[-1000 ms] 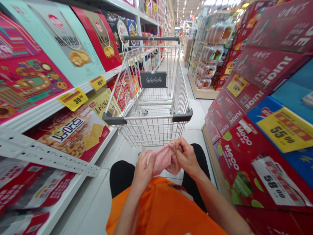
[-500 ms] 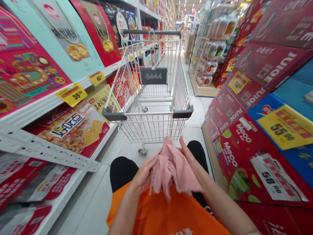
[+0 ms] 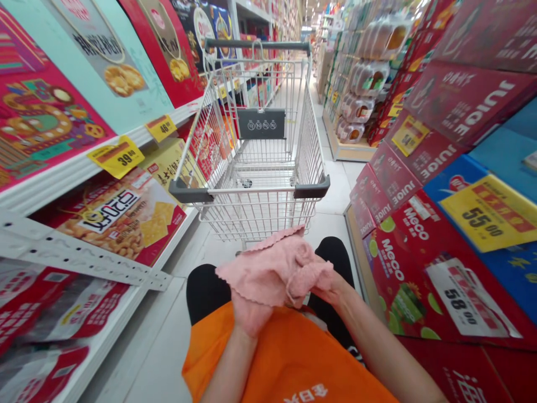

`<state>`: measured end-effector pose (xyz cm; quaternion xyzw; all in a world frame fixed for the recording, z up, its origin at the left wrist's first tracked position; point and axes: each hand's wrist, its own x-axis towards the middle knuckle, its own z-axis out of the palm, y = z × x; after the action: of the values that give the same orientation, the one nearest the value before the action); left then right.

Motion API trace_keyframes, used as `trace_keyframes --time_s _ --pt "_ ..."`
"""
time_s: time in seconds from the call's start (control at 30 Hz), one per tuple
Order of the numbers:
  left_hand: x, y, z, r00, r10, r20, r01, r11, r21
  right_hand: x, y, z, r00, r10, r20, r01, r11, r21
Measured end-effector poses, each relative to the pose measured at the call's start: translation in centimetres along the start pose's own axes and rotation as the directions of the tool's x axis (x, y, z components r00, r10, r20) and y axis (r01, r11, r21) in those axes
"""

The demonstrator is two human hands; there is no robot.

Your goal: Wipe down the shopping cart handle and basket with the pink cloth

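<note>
A crumpled pink cloth (image 3: pixel 272 268) with a scalloped edge spreads over both hands, above my lap. My left hand (image 3: pixel 251 313) holds the cloth from below; its fingers are covered by the fabric. On the other side, my right hand (image 3: pixel 329 285) grips the bunched end of the cloth, its fingers partly hidden under the folds. Just beyond the cloth stands a shopping cart (image 3: pixel 255 215) of white wire with grey corner pieces, and no goods show in its basket.
Shelves with a white edge (image 3: pixel 138 131), gift boxes and snack packs line the left side. Stacked red drink cartons (image 3: pixel 453 117) and Meco boxes (image 3: pixel 403 263) rise close on the right. A pallet of bottled goods (image 3: pixel 361 106) stands farther down the aisle.
The pink cloth has gone from a gathered bunch to partly spread out, now covering my left hand's fingers. My right hand has turned and moved lower. The view has shifted slightly.
</note>
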<state>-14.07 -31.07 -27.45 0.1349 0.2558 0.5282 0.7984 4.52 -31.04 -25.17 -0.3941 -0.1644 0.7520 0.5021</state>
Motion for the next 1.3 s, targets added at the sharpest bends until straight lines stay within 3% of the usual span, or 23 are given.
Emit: trace_keyframes --time_s 0.13,0.23,0.3,0.37,0.43,0.47,0.53,0.6,0.7,0.77,1.0,1.1,1.2,1.3 --pt "-0.7 0.4 -0.3 0.978 -0.206 -0.025 0.205 0.978 -0.022 0.6 -0.1 -1.4 0.995 -0.048 -0.091 0.052 0.998 0.036" --pt "-1.9 1.8 0.1 0.955 -0.279 -0.098 0.292 0.944 0.156 0.0 -1.1 -1.4 0.996 -0.061 -0.064 0.056 0.996 -0.076" --pt "-2.9 3.1 0.2 0.968 -0.158 -0.195 0.221 0.905 0.364 -0.8 -2.0 -1.2 0.997 -0.078 0.015 0.08 0.979 -0.189" --pt "-3.9 4.7 0.0 0.974 0.091 -0.209 0.062 0.776 0.628 -1.5 -3.0 -1.3 0.985 -0.132 0.111 0.159 0.945 -0.287" --pt "-4.9 6.7 -0.3 0.954 0.296 -0.039 -0.125 0.517 0.847 -1.9 -3.9 -1.8 0.95 -0.208 0.233 0.283 0.89 -0.356" --pt "-5.2 7.7 -0.4 0.944 0.315 0.1 -0.219 0.37 0.903 -1.9 -4.3 -2.0 0.924 -0.241 0.296 0.344 0.86 -0.376" --pt "-5.4 9.3 -0.6 0.907 0.229 0.354 -0.392 0.151 0.907 -1.5 -5.0 -2.5 0.885 -0.293 0.361 0.43 0.811 -0.397" --pt "-5.4 10.1 -0.5 0.865 0.219 0.452 -0.474 0.055 0.879 -0.9 -5.3 -2.6 0.879 -0.341 0.333 0.46 0.792 -0.401" --pt "-5.1 9.9 -0.5 0.83 0.44 0.343 -0.417 0.082 0.905 -0.1 -5.3 -2.2 0.904 -0.343 0.255 0.418 0.834 -0.36" --pt "-5.0 9.5 -0.5 0.831 0.497 0.249 -0.353 0.125 0.927 0.1 -5.1 -1.9 0.932 -0.297 0.209 0.353 0.875 -0.332" --pt "-4.9 9.8 0.0 0.882 0.408 0.236 -0.335 0.191 0.923 2.1 -2.5 -2.4 0.987 -0.158 -0.019 0.142 0.93 -0.34" --pt "-4.7 9.6 -0.1 0.907 0.383 0.178 -0.295 0.276 0.915 3.3 -0.8 -2.6 0.991 0.024 -0.134 -0.054 0.972 -0.229" --pt "-4.7 8.9 -0.4 0.915 0.404 -0.015 -0.167 0.412 0.896 3.7 0.5 -2.5 0.98 0.184 -0.072 -0.186 0.982 -0.029" --pt "-4.6 8.1 -0.5 0.89 0.396 -0.227 -0.073 0.615 0.785 3.3 1.6 -2.3 0.952 0.307 0.015 -0.307 0.951 0.023"
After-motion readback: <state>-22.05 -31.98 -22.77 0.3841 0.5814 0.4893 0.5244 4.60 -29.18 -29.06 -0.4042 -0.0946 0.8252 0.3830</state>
